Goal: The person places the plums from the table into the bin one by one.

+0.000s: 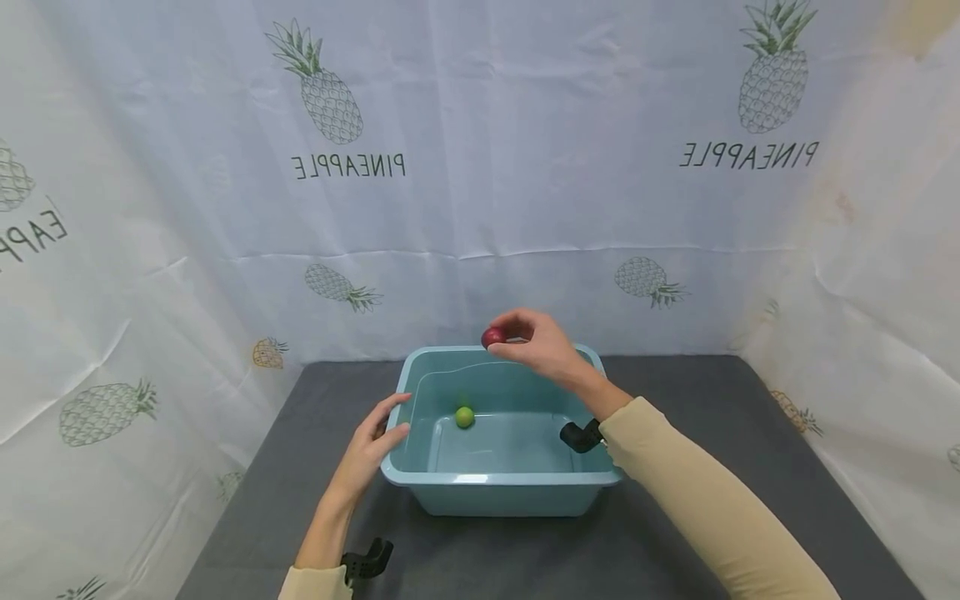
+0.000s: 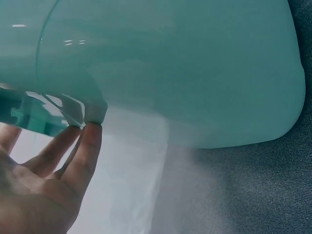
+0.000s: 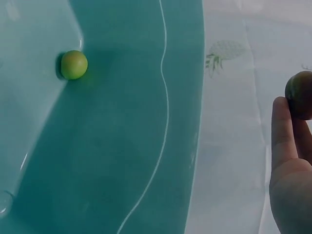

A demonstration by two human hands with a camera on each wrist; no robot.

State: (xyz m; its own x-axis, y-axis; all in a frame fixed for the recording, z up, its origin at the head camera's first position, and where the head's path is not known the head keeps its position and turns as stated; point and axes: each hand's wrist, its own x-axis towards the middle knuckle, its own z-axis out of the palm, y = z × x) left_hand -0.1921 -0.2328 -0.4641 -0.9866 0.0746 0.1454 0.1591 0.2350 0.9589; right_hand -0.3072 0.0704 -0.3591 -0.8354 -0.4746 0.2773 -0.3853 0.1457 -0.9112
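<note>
My right hand (image 1: 543, 346) pinches a small round dark red plum-like fruit (image 1: 492, 337) between fingertips and thumb, above the far rim of the light blue plastic basin (image 1: 502, 478). In the right wrist view the same fruit (image 3: 300, 95) shows at the right edge, dark, partly cut off. At the basin's left side, my left hand (image 1: 367, 450) touches the rim with fingers and thumb spread; the left wrist view shows its fairly straight fingers (image 2: 85, 153) against the rim. A small round lime-green fruit (image 1: 464, 417) lies inside the basin, toward the left of its floor.
The basin stands on a dark grey tabletop (image 1: 675, 400). White cloth printed with pineapples (image 1: 480, 167) hangs behind the table and along both sides. Black camera mounts sit on the left wrist (image 1: 367, 560) and right wrist (image 1: 581, 436).
</note>
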